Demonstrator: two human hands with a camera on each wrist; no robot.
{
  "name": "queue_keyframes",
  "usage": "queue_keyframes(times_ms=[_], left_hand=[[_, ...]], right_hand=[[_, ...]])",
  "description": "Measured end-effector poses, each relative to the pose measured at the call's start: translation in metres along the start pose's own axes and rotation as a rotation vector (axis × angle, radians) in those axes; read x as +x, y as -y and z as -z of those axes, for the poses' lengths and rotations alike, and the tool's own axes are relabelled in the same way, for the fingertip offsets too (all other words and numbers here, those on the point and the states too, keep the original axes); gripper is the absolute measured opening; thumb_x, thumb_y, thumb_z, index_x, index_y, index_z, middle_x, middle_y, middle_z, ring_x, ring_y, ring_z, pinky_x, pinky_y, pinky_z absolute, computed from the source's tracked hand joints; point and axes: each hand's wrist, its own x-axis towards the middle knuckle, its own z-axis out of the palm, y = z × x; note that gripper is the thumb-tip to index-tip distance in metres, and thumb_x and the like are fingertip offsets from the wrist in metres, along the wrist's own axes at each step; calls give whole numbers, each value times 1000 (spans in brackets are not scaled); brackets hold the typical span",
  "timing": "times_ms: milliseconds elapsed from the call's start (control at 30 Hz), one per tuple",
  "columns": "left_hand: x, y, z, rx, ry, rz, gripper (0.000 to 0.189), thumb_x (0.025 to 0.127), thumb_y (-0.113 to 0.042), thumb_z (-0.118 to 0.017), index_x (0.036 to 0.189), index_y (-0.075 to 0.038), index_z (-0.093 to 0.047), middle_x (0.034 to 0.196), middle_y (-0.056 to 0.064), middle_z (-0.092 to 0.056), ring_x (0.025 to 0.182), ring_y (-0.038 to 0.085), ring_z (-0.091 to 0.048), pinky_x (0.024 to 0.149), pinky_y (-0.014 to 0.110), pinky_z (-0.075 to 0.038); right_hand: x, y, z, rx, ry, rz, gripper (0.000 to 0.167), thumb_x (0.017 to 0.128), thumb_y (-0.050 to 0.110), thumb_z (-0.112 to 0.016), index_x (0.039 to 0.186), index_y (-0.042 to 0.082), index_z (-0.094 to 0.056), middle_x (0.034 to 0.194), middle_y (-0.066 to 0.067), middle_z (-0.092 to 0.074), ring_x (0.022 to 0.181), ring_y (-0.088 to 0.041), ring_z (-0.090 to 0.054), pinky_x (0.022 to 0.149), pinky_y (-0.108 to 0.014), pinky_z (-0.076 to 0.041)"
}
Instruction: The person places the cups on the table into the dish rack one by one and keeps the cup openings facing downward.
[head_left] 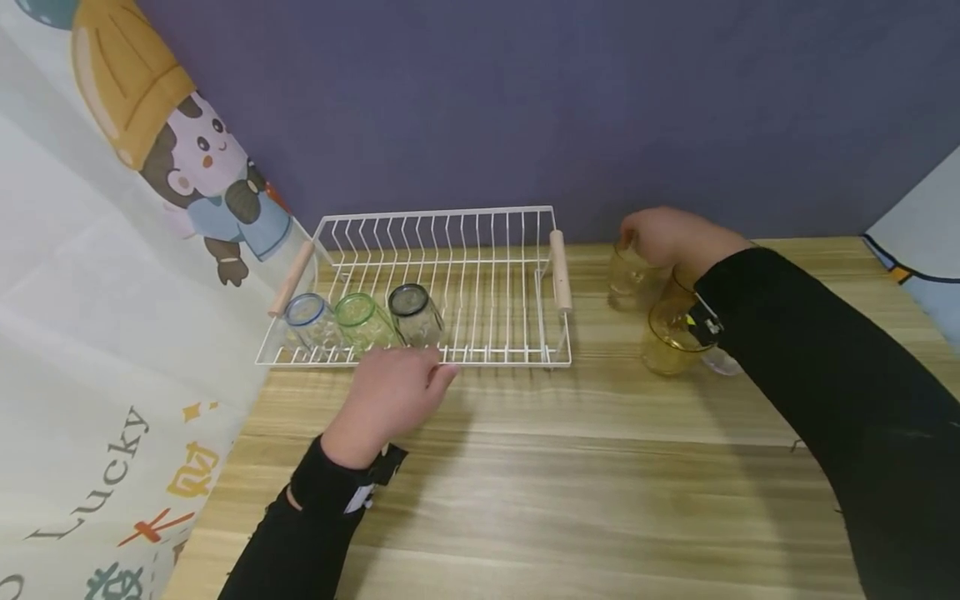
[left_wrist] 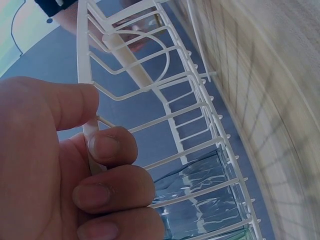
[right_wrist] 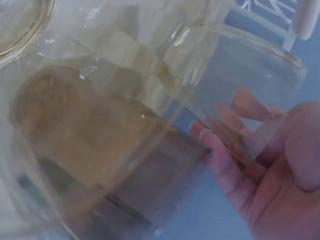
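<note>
My left hand (head_left: pixel 393 392) grips the front rail of a white wire dish rack (head_left: pixel 510 364), thumb and fingers curled round the wire in the left wrist view. Three tinted glasses stand upside down along the rack's left front: a blue glass (head_left: pixel 306 321), a green glass (head_left: pixel 366 321) and a dark grey glass (head_left: pixel 417 317). On the right, my right hand (head_left: pixel 667 237) holds a pale amber glass (head_left: pixel 624 287) by its upper part. Its fingers show through the glass in the right wrist view. Beside it an amber glass (head_left: pixel 670 346) stands, partly hidden by the right wrist.
Another glass base (head_left: pixel 722 361) shows under the right forearm. The rack has wooden handles (head_left: pixel 561 271) at both ends. A dark blue wall (head_left: pixel 525 108) rises behind the wooden table (head_left: pixel 570 492), and a printed white curtain (head_left: pixel 90 300) hangs at the left.
</note>
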Motion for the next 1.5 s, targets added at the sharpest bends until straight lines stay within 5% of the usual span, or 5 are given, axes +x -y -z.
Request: queue_keyframes(times_ms=[500, 633, 833, 1200, 1500], left_hand=[[-4, -8, 5, -36, 9, 7, 47, 108, -44, -51, 68, -19, -46, 58, -3, -42, 50, 16, -40, 57, 37, -36], [-5, -7, 4, -36, 11, 1, 48, 108, -44, -50, 67, -19, -45, 57, -3, -41, 49, 16, -39, 56, 36, -35], [-4, -6, 5, -21, 4, -8, 48, 108, -44, -50, 67, -20, -45, 57, -3, -41, 49, 16, -39, 56, 37, -37], [-5, -3, 4, -22, -22, -23, 49, 107, -43, -54, 66, -19, -44, 56, -3, -39, 48, 16, -37, 53, 35, -33], [-4, -4, 5, -25, -10, -25, 49, 108, -45, -50, 66, -20, -44, 56, -4, -40, 48, 15, -39, 54, 36, -35]], right_hand=[[-55, 29, 21, 28, -173, 34, 37, 107, 1, -37, 138, 6, -55, 135, -21, -58, 114, -38, -58, 82, -48, -47], [-59, 27, 21, 157, -201, 61, 35, 109, 8, -38, 139, 5, -54, 136, -22, -56, 106, -34, -55, 79, -48, -41], [-68, 30, 14, 338, -283, 74, 31, 109, 10, -45, 138, 7, -56, 131, -18, -58, 108, -33, -58, 83, -49, -47], [-89, 67, -14, 655, -492, 107, 28, 110, 11, -46, 135, 14, -59, 120, -10, -61, 74, -30, -56, 61, -39, -48], [-88, 95, -59, 1079, -667, 226, 25, 104, -3, -53, 125, 6, -62, 117, -11, -65, 93, -24, -67, 70, -30, -55]])
